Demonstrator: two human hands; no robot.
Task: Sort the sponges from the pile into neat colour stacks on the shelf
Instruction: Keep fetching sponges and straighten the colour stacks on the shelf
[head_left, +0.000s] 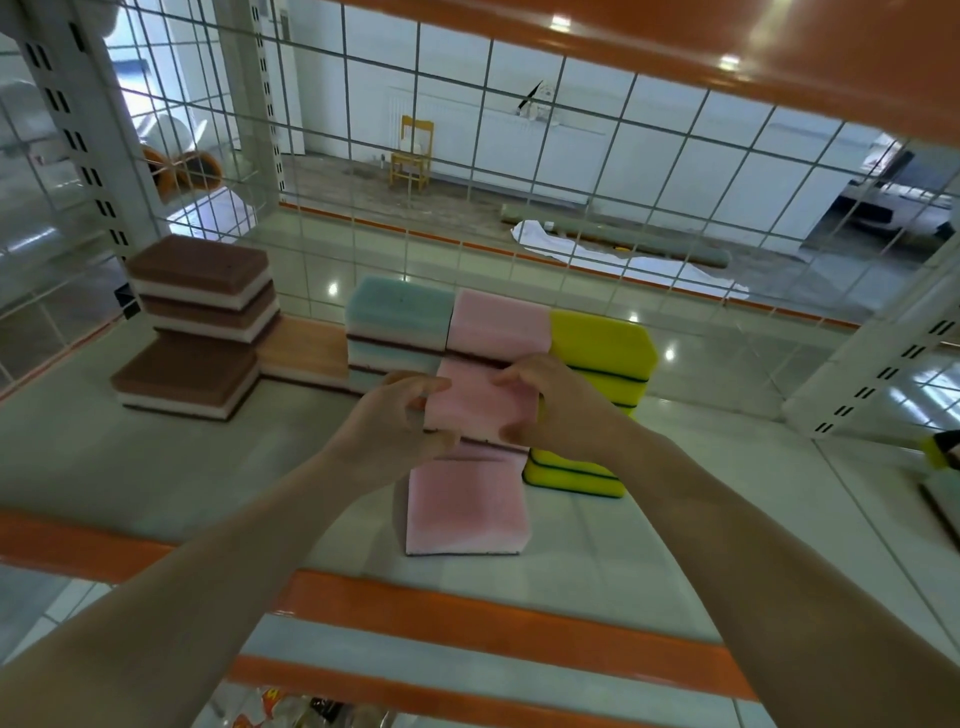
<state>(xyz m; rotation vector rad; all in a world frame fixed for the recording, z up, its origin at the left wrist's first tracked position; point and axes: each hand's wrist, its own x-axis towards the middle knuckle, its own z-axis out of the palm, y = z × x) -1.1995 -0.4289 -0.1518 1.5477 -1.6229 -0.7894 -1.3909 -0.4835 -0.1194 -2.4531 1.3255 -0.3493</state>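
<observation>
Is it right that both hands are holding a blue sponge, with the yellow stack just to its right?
Not quite: the head view shows the sponge held by the left hand and right hand is a pink sponge, not blue. The yellow stack does sit just to its right.

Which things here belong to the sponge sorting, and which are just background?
Job: pink sponge held by left hand and right hand; brown stack; blue stack; yellow sponges; shelf.
Background: yellow chair; white sheet.
</observation>
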